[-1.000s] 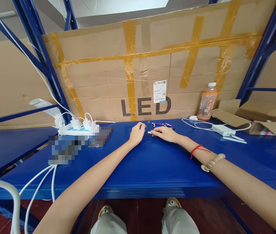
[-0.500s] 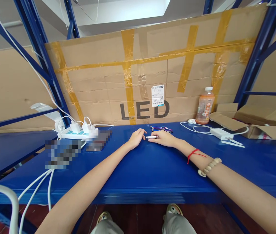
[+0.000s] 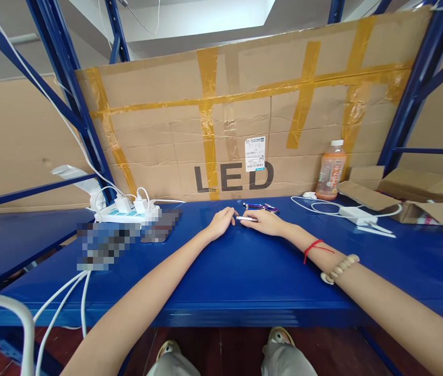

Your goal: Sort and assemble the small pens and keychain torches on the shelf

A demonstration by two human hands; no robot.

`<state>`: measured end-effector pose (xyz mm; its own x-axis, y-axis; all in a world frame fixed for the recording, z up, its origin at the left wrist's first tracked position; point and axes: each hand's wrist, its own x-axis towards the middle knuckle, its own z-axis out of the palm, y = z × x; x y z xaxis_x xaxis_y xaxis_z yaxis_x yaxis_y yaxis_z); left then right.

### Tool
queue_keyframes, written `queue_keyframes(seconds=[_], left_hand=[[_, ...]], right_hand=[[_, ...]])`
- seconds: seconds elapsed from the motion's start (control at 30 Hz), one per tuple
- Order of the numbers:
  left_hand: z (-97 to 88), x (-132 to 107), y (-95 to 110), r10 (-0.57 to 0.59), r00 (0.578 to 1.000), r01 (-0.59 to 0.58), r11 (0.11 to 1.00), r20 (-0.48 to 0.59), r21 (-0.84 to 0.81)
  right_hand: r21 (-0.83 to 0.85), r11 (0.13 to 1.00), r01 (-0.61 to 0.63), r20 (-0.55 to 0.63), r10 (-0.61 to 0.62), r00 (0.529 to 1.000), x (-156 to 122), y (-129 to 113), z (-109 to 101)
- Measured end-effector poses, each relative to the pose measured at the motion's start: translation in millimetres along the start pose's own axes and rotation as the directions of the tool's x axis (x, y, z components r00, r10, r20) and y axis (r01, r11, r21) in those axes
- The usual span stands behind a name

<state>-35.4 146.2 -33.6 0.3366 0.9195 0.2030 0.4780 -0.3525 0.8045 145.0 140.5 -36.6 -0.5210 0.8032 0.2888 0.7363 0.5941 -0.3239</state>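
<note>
A silver pen lies sideways in the fingers of my right hand, its dark end pointing left. My left hand rests on the blue shelf top just left of that end, fingers loosely bent and slightly apart, with nothing visible in them. Whether its fingertips touch the pen I cannot tell. Just behind my right hand lie several blue and dark pens, partly hidden by it.
On the left are a white power strip with plugs and cables, and a blurred flat dark object. A drink bottle, a white charger with its cable and an open carton stand right. Behind is a cardboard sheet.
The view has shifted very slightly. The pen stays in my right hand, and my left hand keeps almost the same place beside its end.
</note>
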Motion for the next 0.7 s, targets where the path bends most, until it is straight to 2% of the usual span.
queue_keyframes(seconds=[0.33, 0.47, 0.7], left_hand=[[1.7, 0.4, -3.7, 0.012, 0.994, 0.0, 0.994, -0.108, 0.113], [1.3, -0.7, -3.6, 0.025, 0.996, -0.012, 0.991, -0.09, 0.136], [1.8, -5.6, 2.9, 0.049, 0.998, -0.04, 0.977, -0.039, 0.208]], right_hand=[[-0.018, 0.999, 0.027, -0.035, -0.028, 0.999, 0.0, 0.5, 0.8], [-0.011, 1.0, -0.02, -0.025, 0.019, 1.0, 0.1, 0.2, 0.8], [-0.055, 0.998, -0.028, -0.054, 0.025, 0.998, -1.0, -2.9, -1.8]])
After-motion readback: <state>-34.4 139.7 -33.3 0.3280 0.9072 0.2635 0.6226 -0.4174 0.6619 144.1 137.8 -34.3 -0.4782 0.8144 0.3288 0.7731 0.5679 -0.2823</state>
